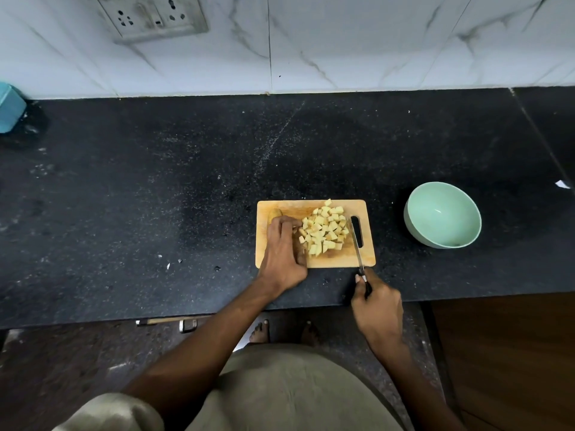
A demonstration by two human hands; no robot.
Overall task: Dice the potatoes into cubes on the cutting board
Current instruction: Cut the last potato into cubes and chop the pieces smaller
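**Most of the potato already in cubes as knife paused beside the board**

The left hand (284, 244) lay knuckles-up on the near left part of the cutting board (315, 259), its fingers curled down over what seemed to be an uncut piece of potato; how firmly it held the piece could not be told, since the hand covered it. The right hand (375, 303) was wrapped round the handle of a knife (357, 244), whose blade ran up the board's right side, just beside the handle slot and clear of the food. Between the two hands sat a heap of pale potato cubes (323, 230), filling the middle of the board. A rounded, skin-on potato piece (274, 214) showed at the far left corner, touching the left hand's fingertips.

The dicing looked well advanced but unfinished. The next move probably called for bringing the blade across to whatever the left hand steadied, with the fingertips tucked back from the edge. The heap itself stood in the way: it crowded the cutting space and likely needed pushing aside first.

A pale green bowl (441, 214) stood on the black countertop (155, 197), apart from the board on the right. A teal container (9, 108) sat at the far left edge, and a wall socket (152, 15) was set in the marble-patterned tiles behind.
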